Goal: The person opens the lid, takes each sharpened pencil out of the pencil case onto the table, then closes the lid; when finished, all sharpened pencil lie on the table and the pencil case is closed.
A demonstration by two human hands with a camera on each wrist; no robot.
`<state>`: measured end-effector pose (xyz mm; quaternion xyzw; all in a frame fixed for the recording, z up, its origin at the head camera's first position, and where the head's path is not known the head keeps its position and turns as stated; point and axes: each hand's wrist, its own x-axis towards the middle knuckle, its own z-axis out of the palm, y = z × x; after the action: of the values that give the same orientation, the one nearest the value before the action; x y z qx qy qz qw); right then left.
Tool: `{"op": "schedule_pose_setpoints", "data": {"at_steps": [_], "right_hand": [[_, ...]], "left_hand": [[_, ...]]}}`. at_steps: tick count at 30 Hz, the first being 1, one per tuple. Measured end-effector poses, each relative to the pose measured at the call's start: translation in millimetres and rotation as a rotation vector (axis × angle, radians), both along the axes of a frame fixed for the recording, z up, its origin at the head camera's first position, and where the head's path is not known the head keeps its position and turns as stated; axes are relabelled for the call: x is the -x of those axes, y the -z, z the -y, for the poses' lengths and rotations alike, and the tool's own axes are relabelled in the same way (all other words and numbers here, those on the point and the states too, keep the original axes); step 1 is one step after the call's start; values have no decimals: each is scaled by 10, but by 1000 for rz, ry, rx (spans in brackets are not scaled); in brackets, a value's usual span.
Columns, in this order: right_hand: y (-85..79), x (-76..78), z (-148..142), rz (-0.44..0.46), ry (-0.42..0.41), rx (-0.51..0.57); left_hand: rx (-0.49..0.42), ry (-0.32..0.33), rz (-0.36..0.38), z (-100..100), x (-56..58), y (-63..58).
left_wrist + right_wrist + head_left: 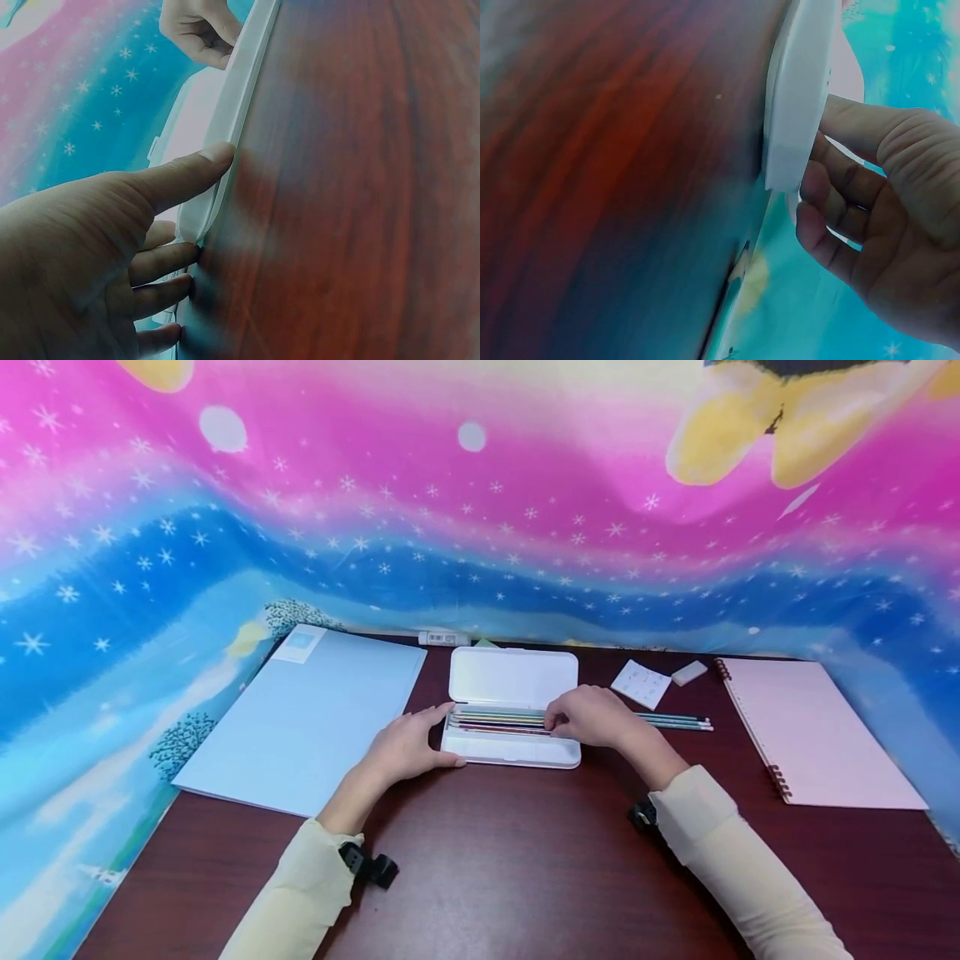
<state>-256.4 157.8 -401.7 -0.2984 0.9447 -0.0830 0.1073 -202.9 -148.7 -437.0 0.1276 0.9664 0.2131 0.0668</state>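
Pencil case (510,750) in clasping left grip (405,746), pencils (498,718) under right grip (591,714), its hold unclear

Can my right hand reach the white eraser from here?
Probably yes. The white eraser lies uncovered, and only low things, the patterned card and the pencils, lie near the path. The right hand would first have to leave the case.

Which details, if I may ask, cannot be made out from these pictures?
Head: the right ends of the pencils in the case, covered by the right grip.
Head: most of a green item, hidden by the case lid.
Head: the card's markings, too small.
Right wrist: one pencil's far end, cut off by the lower edge.
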Motion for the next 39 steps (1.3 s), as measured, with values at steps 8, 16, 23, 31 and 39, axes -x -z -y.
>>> {"op": "schedule_pose_setpoints", "data": {"at_steps": [8,16,23,31,39], "right_hand": [[-49,-67,136,-102,-43,-157],[-45,-86,207,-189,-100,-216],[-60,-78,198,-199,-105,-242],[-50,-47,135,-161,-151,-180],[-23,4,-178,-28,-55,148]], "left_hand": [[-8,5,6,-5,-15,-7],[-11,4,-2,10,-17,7],[-7,9,-2,2,-5,-6],[-7,2,-7,-1,-4,6],[-7,6,-11,-5,-15,-8]]}}
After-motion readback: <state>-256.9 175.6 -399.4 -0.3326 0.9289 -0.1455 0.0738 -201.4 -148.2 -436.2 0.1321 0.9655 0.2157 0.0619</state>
